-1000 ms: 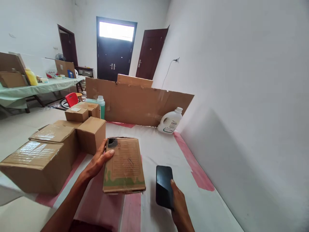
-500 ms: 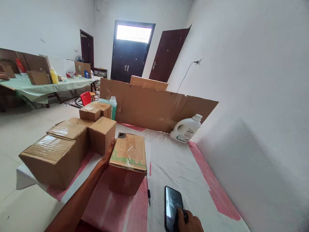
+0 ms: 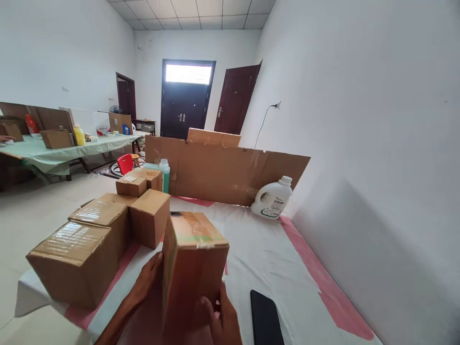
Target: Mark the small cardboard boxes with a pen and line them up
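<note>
A cardboard box (image 3: 196, 278) with clear tape on its printed top stands between my hands, turned at an angle and slightly blurred. My left hand (image 3: 149, 275) presses against its left side. At the lower right edge my right hand (image 3: 225, 314) grips it, thumb on the front face and fingers along the right side. Both hands are closed on the box; whether its base touches the table cannot be made out. A black phone (image 3: 265, 316) with a dark screen lies just right of my right hand.
Several closed cardboard boxes (image 3: 72, 263) stand on the left of the cloth-covered table (image 3: 294, 278). A white jug (image 3: 273, 199) and a teal bottle (image 3: 165, 175) stand near an upright cardboard sheet (image 3: 215, 172). A white wall (image 3: 388, 167) borders the right side.
My right hand has left the phone and taken hold of the box. The box has turned and come nearer. The phone screen has gone dark, and my view has tilted up.
</note>
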The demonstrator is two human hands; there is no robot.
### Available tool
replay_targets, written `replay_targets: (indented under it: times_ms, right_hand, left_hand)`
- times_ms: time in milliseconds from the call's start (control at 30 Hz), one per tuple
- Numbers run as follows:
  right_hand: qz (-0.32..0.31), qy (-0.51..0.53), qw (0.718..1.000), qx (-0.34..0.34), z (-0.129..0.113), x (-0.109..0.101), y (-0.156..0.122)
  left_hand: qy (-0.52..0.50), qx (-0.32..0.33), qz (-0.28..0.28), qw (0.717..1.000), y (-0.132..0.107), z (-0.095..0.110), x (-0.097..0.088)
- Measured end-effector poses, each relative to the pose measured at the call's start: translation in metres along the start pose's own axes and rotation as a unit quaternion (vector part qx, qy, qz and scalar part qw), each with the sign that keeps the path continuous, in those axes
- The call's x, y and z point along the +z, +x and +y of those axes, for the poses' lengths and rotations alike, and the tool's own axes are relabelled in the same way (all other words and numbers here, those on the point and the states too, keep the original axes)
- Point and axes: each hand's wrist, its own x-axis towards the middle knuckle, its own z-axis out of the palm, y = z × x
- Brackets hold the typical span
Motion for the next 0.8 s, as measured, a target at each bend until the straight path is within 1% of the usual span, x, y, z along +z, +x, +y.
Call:
replay_targets:
  times_ms: [100,167,200,267,333,367,400,467,533,600,633,700,733,800]
  right_hand:
    - [0.013,0.007,1.000,-0.008,-0.033,-0.013,0.012]
    - [0.011,0.004,1.000,-0.014,-0.054,-0.022,0.024]
    - [-0.004,0.009,1.000,-0.010,-0.063,-0.025,0.031]
    - [-0.064,0.050,0.996,0.023,-0.077,-0.030,0.047]
    - [-0.126,0.115,0.983,0.064,-0.083,-0.033,0.064]
    - [-0.145,0.140,0.977,0.073,-0.083,-0.034,0.074]
    - [-0.152,0.155,0.973,0.074,-0.082,-0.034,0.084]
    - [-0.136,0.165,0.975,0.060,-0.075,-0.032,0.105]
    - [-0.105,0.169,0.979,0.053,-0.067,-0.029,0.126]
    - [-0.079,0.173,0.981,0.047,-0.060,-0.028,0.145]
    - [-0.067,0.172,0.982,0.041,-0.057,-0.030,0.152]
    - [-0.042,0.171,0.984,0.022,-0.054,-0.043,0.165]
    - [-0.026,0.170,0.985,0.013,-0.053,-0.054,0.169]
    - [0.016,0.167,0.986,0.001,-0.051,-0.085,0.177]
  left_hand:
    - [0.072,0.011,-0.014,0.997,-0.021,0.017,-0.014]
    - [0.089,0.010,0.003,0.996,-0.031,0.029,-0.024]
    - [0.088,0.007,0.017,0.996,-0.033,0.034,-0.028]
    - [0.074,0.006,0.030,0.997,-0.033,0.041,-0.033]
    - [0.048,0.025,0.019,0.998,-0.026,0.042,-0.033]
    - [0.036,0.038,0.014,0.999,-0.021,0.040,-0.029]
    - [0.028,0.048,0.018,0.998,-0.015,0.038,-0.024]
    - [0.021,0.055,0.041,0.997,-0.001,0.032,-0.006]
    - [0.025,0.057,0.058,0.996,0.015,0.027,0.017]
    - [0.033,0.078,0.055,0.995,0.033,0.025,0.041]
    - [0.038,0.093,0.045,0.994,0.043,0.026,0.054]
    - [0.045,0.115,0.016,0.992,0.065,0.030,0.079]
    - [0.050,0.122,-0.005,0.991,0.075,0.033,0.093]
    - [0.068,0.140,-0.050,0.987,0.096,0.039,0.124]
